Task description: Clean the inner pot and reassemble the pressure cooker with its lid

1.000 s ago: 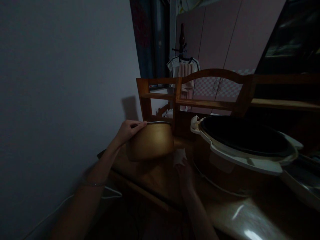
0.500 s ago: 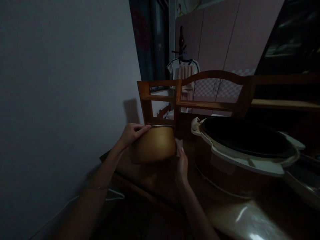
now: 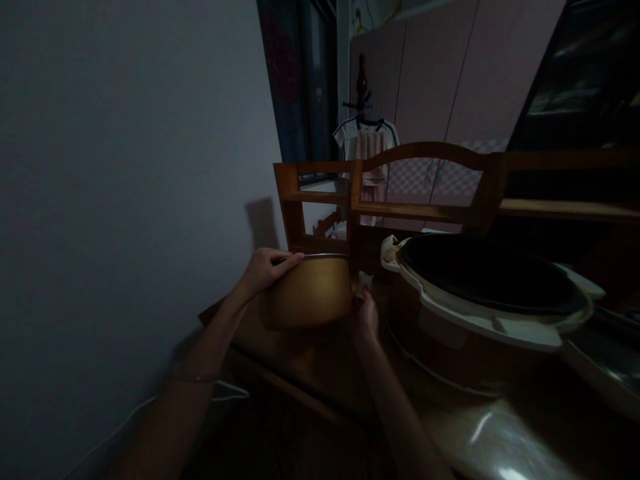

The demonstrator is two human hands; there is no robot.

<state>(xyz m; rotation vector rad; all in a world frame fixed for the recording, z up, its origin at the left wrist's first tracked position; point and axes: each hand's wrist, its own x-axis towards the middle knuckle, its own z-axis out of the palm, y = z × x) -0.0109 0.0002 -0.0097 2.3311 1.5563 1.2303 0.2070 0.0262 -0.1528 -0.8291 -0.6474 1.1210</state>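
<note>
A gold-coloured inner pot stands on the wooden table near the wall. My left hand grips the pot's rim on its left side, fingers curled over the edge. My right hand is closed on a small white cloth and presses it against the pot's right side. To the right sits an open rice cooker with a white rim and a dark, hollow inside.
A wooden shelf rack stands behind the pot and cooker. The plain wall is close on the left. Clothes hang on a stand further back. The room is dim.
My right hand rose from the table with the white cloth and moved up against the pot's right side. My left hand stayed on the rim.
</note>
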